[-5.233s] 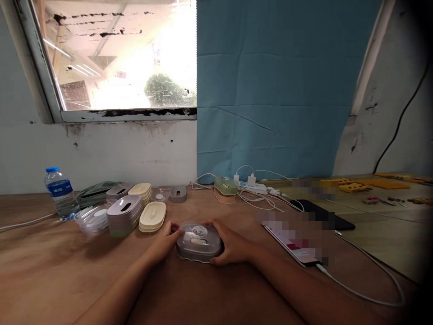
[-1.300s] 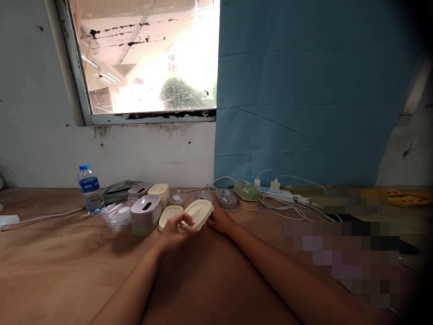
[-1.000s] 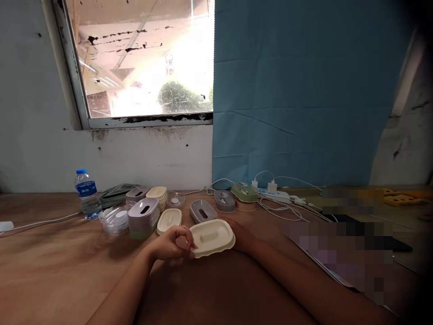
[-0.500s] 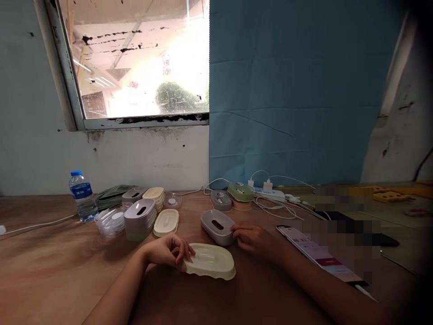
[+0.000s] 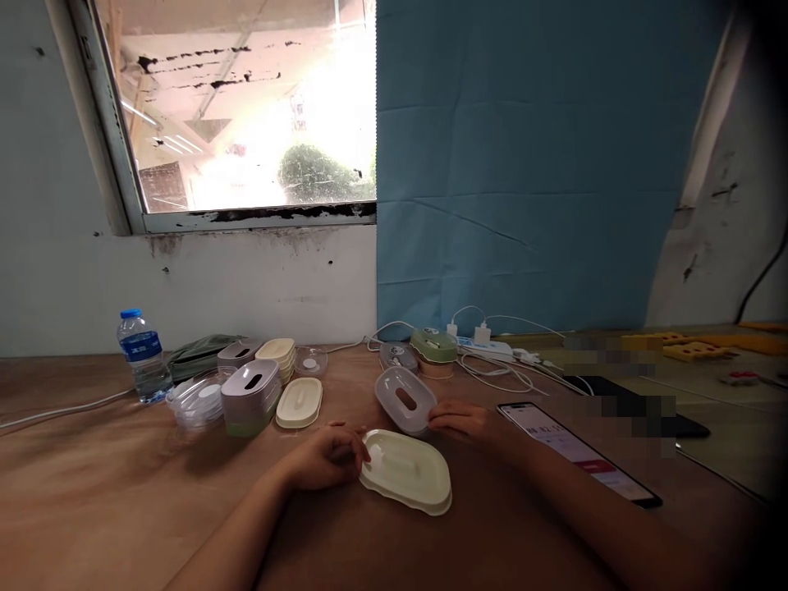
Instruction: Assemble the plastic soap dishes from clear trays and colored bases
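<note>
Head view: left hand (image 5: 332, 455) has curled fingers, tips on the left end of the cream lid (image 5: 406, 472); can't tell whether it pinches the lid or just rests on it; lid sits to the right of that hand, top face up, below the right hand (image 5: 471, 431); right hand grips the slotted lilac tray (image 5: 411, 417) by its right edge, fingertips closed on it, thumb hidden; tray is to the left of those fingers, looks tilted, just beyond the cream lid; can't tell if the two touch; second cream lid (image 5: 300, 403) lies beyond the left hand, a bit to its left; lilac tub stack (image 5: 251, 404) is further left of that hand, clear containers (image 5: 195, 400) past it; grey box (image 5: 397, 358) and green-lidded box (image 5: 434, 347) stand beyond the right hand, side by side; phone (image 5: 575, 451) lies to the right of the right hand, screen up, near the forearm
</note>
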`<state>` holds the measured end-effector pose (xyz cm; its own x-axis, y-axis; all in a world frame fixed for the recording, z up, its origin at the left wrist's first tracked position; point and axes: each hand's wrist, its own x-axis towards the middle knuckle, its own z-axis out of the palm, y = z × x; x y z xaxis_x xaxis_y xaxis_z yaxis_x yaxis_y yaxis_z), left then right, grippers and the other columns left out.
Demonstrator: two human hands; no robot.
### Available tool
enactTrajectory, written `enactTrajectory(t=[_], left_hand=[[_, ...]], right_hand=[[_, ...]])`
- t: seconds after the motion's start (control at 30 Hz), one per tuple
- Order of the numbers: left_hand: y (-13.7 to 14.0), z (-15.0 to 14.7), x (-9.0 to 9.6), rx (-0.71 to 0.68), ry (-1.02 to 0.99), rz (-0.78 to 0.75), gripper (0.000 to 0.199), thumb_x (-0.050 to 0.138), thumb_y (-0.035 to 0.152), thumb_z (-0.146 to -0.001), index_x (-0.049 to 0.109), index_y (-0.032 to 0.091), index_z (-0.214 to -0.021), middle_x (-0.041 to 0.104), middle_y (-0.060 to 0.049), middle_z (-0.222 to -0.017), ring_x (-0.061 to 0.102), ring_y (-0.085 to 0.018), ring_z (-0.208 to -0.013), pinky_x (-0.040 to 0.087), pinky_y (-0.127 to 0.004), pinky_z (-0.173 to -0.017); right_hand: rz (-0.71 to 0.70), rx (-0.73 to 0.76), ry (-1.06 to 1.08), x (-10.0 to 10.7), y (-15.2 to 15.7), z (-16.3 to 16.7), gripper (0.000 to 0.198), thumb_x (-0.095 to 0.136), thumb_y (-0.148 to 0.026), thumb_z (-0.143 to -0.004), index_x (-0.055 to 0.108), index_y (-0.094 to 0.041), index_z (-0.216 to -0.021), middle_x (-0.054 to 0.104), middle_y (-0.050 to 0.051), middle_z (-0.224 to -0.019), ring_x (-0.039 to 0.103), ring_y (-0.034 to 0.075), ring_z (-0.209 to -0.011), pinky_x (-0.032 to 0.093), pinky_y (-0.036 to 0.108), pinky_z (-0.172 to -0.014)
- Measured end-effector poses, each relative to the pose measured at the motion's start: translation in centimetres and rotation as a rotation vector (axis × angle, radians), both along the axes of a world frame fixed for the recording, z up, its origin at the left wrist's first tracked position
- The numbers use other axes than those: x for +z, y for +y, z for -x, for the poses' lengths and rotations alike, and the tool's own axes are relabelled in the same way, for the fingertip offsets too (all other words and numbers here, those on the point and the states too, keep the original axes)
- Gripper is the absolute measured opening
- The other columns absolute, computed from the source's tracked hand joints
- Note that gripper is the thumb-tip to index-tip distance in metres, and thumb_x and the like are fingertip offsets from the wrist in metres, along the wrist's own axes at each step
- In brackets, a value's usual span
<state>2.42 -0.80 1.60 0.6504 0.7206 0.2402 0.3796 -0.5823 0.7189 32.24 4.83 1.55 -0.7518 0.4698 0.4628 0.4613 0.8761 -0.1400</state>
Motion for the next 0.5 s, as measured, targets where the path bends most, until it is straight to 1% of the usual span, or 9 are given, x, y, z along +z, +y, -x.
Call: enactTrajectory(t=[0.07, 0.1, 0.23, 0.33, 0.4, 0.5], left_hand=[[0.1, 0.0, -0.2, -0.022, -0.038, 0.012, 0.008, 0.058, 0.013, -0.065, 0.061, 0.018, -0.071, 0.064, -0.005, -0.093, 0.043, -0.02, -0.114, 0.028, -0.034, -0.098], [0.1, 0.0, -0.3, -0.032, -0.048, 0.011, 0.008, 0.059, 0.013, -0.064, 0.061, 0.018, -0.071, 0.063, -0.005, -0.093, 0.043, -0.02, -0.113, 0.031, -0.033, -0.096], [0.1, 0.0, -0.4, -0.043, -0.029, -0.012, 0.01, 0.061, 0.015, -0.064, 0.062, 0.019, -0.072, 0.063, -0.004, -0.091, 0.042, -0.021, -0.114, 0.03, -0.034, -0.096], [0.1, -0.1, -0.3, -0.044, -0.011, -0.013, 0.009, 0.061, 0.016, -0.065, 0.061, 0.019, -0.073, 0.063, -0.004, -0.092, 0.041, -0.02, -0.114, 0.03, -0.033, -0.096], [0.0, -0.1, -0.3, -0.032, 0.006, -0.02, 0.009, 0.063, 0.018, -0.064, 0.061, 0.019, -0.072, 0.062, -0.003, -0.091, 0.041, -0.02, -0.114, 0.03, -0.031, -0.095], [0.1, -0.4, -0.3, -0.001, 0.063, -0.067, 0.013, 0.067, 0.025, -0.061, 0.059, 0.019, -0.069, 0.061, -0.001, -0.088, 0.042, -0.02, -0.111, 0.028, -0.03, -0.095]], right_hand=[[0.024, -0.041, -0.004, -0.1, 0.1, 0.1, 0.024, 0.04, -0.027, -0.086, 0.058, -0.025, -0.101, 0.063, 0.003, -0.096, 0.057, 0.016, -0.09, 0.046, 0.03, -0.081], [0.039, -0.057, -0.006, -0.1, 0.1, 0.1, 0.024, 0.04, -0.026, -0.086, 0.057, -0.025, -0.103, 0.062, 0.003, -0.096, 0.057, 0.017, -0.089, 0.047, 0.03, -0.08], [0.077, -0.058, -0.033, 0.2, -0.3, 0.4, 0.026, 0.039, -0.022, -0.086, 0.055, -0.024, -0.106, 0.062, 0.004, -0.1, 0.056, 0.016, -0.091, 0.045, 0.028, -0.081], [0.068, -0.087, -0.041, 0.7, -1.0, 1.1, 0.025, 0.04, -0.024, -0.084, 0.056, -0.025, -0.104, 0.061, 0.004, -0.098, 0.056, 0.017, -0.09, 0.044, 0.029, -0.081], [0.039, -0.191, -0.018, 0.9, -1.4, 1.8, 0.025, 0.047, -0.03, -0.081, 0.058, -0.025, -0.102, 0.061, 0.005, -0.095, 0.055, 0.019, -0.09, 0.043, 0.032, -0.081], [0.04, -0.44, 0.087, 0.3, -1.7, 3.1, 0.029, 0.057, -0.042, -0.071, 0.062, -0.024, -0.094, 0.058, 0.007, -0.093, 0.053, 0.024, -0.09, 0.041, 0.04, -0.082]])
